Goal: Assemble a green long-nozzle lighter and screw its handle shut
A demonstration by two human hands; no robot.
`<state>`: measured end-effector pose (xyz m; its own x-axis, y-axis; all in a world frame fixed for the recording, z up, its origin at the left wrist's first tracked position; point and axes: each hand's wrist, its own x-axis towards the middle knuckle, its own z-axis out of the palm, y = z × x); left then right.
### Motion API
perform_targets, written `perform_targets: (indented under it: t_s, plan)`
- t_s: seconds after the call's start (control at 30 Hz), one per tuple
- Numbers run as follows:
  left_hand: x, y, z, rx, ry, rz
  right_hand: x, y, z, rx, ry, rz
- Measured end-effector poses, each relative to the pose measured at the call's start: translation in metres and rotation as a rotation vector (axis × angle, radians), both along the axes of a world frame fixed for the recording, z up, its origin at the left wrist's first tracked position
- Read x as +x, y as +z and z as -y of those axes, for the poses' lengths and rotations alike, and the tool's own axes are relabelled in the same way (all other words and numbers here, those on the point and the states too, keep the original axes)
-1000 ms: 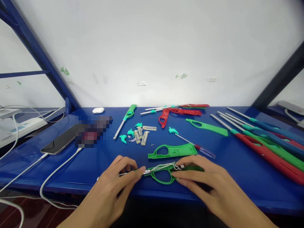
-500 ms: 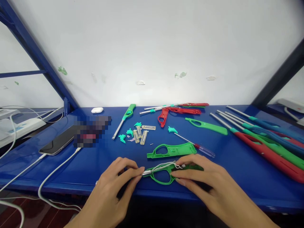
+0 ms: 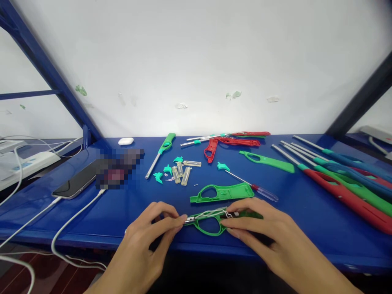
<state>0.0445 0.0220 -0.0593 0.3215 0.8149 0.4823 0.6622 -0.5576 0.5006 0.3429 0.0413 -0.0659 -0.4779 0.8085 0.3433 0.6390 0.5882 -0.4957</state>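
Near the table's front edge lies a green lighter handle half [image 3: 208, 234], open side up, between my hands. My left hand [image 3: 150, 241] is closed in a pinch on the short metal tube [image 3: 190, 219] at the handle's narrow left end. My right hand [image 3: 266, 228] is closed on the wider part of the handle half, fingertips beside a dark igniter piece [image 3: 230, 214]. A thin white wire [image 3: 214, 212] runs along the handle and bends near my right fingertips. My right fingers hide much of the wide end. Just behind lies another green handle half [image 3: 226, 193].
Behind are a screwdriver [image 3: 265, 193], teal triggers [image 3: 167, 169], clear fuel tanks [image 3: 185, 176] and red handle halves [image 3: 239, 141]. Several long lighters [image 3: 343, 192] lie at right, one green lighter [image 3: 165, 145] at the back. A phone [image 3: 76, 179] with white cables [image 3: 58, 228] is at left.
The metal tube has turned slightly in my left fingers, so a small hole now shows. More of the dark igniter piece shows by my right fingertips. Both hands stay in place.
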Motion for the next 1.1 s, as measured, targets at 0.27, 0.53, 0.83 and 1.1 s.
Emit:
perform_targets:
  t_s: [0.27,0.53,0.83,1.1]
  plan:
    - [-0.0049,0.0077,-0.0021,-0.037,-0.035,-0.021,-0.0016,-0.0010,0.0014,-0.022,0.012,0.009]
    - [-0.0054,0.0073,-0.0031,-0.014,-0.028,-0.049,-0.0014,0.0007,-0.0005,-0.065,-0.010,-0.050]
    - [-0.0070,0.0054,-0.0023,-0.010,-0.031,-0.058,-0.0017,0.0041,0.0000,-0.058,-0.021,-0.180]
    - [-0.0099,0.0031,-0.0026,-0.040,-0.033,-0.073,-0.0021,0.0060,-0.0017,0.003,-0.002,-0.253]
